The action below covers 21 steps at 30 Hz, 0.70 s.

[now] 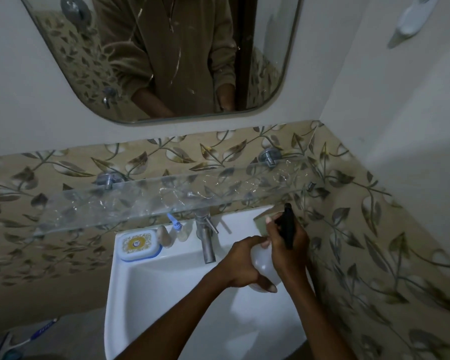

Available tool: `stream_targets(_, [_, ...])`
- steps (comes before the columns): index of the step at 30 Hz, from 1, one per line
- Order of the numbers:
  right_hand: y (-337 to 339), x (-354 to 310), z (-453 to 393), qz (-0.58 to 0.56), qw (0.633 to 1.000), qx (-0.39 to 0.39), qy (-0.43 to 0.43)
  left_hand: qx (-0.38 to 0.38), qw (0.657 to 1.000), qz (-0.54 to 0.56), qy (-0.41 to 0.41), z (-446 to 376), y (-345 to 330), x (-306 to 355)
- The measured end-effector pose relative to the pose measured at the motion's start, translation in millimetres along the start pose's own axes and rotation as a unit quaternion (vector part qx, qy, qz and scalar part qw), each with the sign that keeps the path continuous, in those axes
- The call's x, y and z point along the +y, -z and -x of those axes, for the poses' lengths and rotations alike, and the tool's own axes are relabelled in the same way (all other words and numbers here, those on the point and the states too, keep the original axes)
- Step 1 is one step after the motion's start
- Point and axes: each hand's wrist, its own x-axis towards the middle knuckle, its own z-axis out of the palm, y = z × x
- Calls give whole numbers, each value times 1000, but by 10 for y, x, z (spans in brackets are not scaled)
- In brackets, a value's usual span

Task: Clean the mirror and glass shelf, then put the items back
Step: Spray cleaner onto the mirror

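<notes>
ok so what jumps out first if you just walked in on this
Both hands meet over the white sink: the left hand cups a pale spray bottle while the right hand grips its black trigger head. Above them, the bare glass shelf and the mirror glisten with streaks.

You are looking at a dim bathroom corner: leaf-patterned tiles are running under plain pale wall, a white basin is carrying a steel tap, and possibly grey floor is showing lower left.
</notes>
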Motion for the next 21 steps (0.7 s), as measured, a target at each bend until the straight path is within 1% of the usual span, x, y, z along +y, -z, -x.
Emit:
stream_targets(3, [-44, -254, 54, -24, 999, 14, 22, 4, 1000, 18, -25, 81, 93, 148])
stream_targets(8, [-101, -770, -26, -106, 990, -28, 89, 45, 995, 80, -39, 202, 555, 505])
stream_targets(12, [-233, -1289, -99, -167, 974, -64, 142, 51, 994, 68, -62, 308, 1078, 848])
stream_targets(14, [-322, -1532, -126, -177, 968, -79, 157, 51, 994, 71, -63, 363, 1310, 981])
stream_targets(19, [-506, -2094, -156, -181, 957, -98, 205, 87, 989, 75, -89, 540, 1790, 1251])
stream_targets(21, [-584, -2387, -173, -190, 945, -104, 246, 126, 985, 42, -111, 586, 2019, 1371])
